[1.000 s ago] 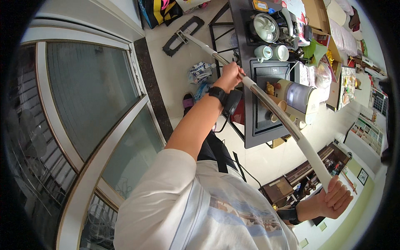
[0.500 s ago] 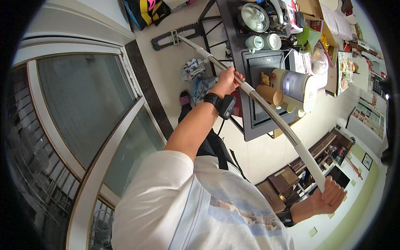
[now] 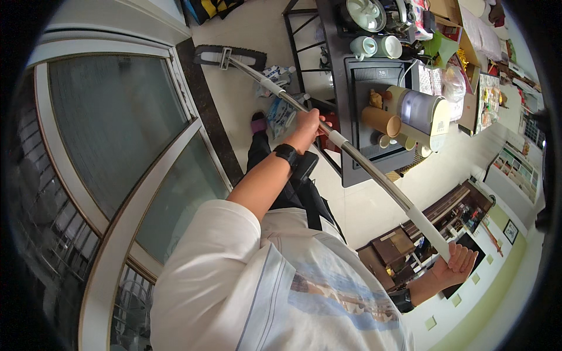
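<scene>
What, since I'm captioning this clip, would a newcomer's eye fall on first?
The long pole slanting across the middle, held by the left hand partway and the right hand at its end. Then the mop head on the floor, upper left, and the crowded table, upper right.

The bench (image 3: 337,76) carries cups (image 3: 389,47) and a tray (image 3: 366,79); to its left are bags (image 3: 284,114), then the mop head (image 3: 227,57), then the door (image 3: 117,117).
</scene>
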Available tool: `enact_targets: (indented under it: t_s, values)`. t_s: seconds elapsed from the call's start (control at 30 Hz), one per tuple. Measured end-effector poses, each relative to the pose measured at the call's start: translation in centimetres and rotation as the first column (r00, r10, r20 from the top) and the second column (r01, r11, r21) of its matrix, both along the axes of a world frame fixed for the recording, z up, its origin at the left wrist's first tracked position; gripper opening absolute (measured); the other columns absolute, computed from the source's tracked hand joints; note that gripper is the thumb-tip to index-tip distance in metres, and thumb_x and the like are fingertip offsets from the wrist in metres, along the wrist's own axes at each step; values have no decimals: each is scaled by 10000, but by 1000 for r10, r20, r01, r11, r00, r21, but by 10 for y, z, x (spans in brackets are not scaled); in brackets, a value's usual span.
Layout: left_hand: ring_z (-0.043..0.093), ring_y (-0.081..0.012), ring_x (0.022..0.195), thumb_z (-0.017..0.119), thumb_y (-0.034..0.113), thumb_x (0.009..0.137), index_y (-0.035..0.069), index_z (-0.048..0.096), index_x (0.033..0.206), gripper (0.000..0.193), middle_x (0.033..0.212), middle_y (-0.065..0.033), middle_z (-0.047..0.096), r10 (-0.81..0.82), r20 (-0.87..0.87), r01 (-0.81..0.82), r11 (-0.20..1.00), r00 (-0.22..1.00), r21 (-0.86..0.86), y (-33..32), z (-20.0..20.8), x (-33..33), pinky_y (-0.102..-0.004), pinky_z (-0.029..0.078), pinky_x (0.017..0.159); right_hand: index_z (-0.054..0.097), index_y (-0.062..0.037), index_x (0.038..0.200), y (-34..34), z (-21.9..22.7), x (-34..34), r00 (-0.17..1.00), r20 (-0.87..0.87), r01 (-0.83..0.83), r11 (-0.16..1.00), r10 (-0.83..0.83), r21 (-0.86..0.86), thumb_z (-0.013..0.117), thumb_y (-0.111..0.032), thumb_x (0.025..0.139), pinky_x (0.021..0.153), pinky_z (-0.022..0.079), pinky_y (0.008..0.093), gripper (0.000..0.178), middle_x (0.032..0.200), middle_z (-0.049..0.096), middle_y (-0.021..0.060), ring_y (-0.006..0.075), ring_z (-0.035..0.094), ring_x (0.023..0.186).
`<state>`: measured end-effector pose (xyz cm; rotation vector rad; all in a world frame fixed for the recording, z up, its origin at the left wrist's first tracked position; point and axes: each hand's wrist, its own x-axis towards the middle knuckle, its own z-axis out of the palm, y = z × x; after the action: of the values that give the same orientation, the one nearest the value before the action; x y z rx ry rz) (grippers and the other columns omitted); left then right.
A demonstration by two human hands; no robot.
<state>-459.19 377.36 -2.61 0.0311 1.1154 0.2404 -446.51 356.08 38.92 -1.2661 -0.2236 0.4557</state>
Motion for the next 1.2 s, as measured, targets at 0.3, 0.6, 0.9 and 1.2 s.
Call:
enact_targets:
  t_s: [0.3, 0.6, 0.9, 1.2]
  values:
    - [525, -245, 627, 458, 134, 869, 40, 442, 745, 157, 688, -90, 491, 500, 190, -459, 861, 845, -220, -45, 0, -25, -453, 465, 738, 284, -203, 443, 9, 5, 15, 884, 195, -450, 886, 425, 110, 388, -179, 888, 405, 304, 180, 458, 335, 317, -75, 35, 268, 273]
    - [561, -219, 635, 439, 158, 889, 87, 473, 725, 182, 635, -32, 522, 659, 318, -653, 744, 682, -141, -148, 7, -4, -417, 493, 732, 194, -248, 450, -80, 17, 123, 820, 366, -490, 870, 440, 53, 392, -227, 870, 395, 367, 124, 464, 306, 274, -98, 6, 273, 251]
    - [567, -181, 655, 410, 192, 890, 95, 476, 732, 196, 648, -59, 559, 680, 269, -669, 729, 682, -147, -295, 8, -13, -327, 494, 636, 445, -129, 632, -176, 38, 168, 793, 336, -515, 854, 509, -79, 399, -294, 861, 757, 498, 178, 286, 493, 496, -45, 0, 529, 477]
    - [600, -210, 716, 409, 202, 877, 91, 452, 740, 182, 696, -35, 524, 536, 176, -472, 828, 826, -303, -470, 21, -20, -335, 458, 587, 530, -53, 761, -304, 38, 90, 778, 287, -609, 782, 558, 130, 418, -300, 888, 779, 516, 265, 299, 671, 612, 49, 37, 596, 620]
